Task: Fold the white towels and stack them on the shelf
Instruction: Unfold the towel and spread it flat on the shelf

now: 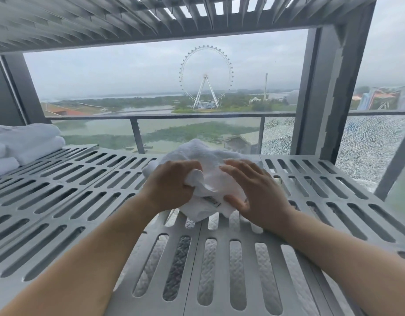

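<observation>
**Flat grey daylight, heavy fisheye**

Soft overcast light pours in through the window (165,71) straight ahead, so barely any shadows on the shelf (311,179). White towel (210,156) is nearly blown out. Upper slats (82,17) smear at the edges, straight bars bow. Far view is hazy, corners look a bit mushy.

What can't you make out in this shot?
Head view: the label on the crumpled white towel is too small and blurred to read.
Head view: the stack of folded white towels is cut by the left edge; count unclear.
Head view: left hand hides the towel part it grips.
</observation>
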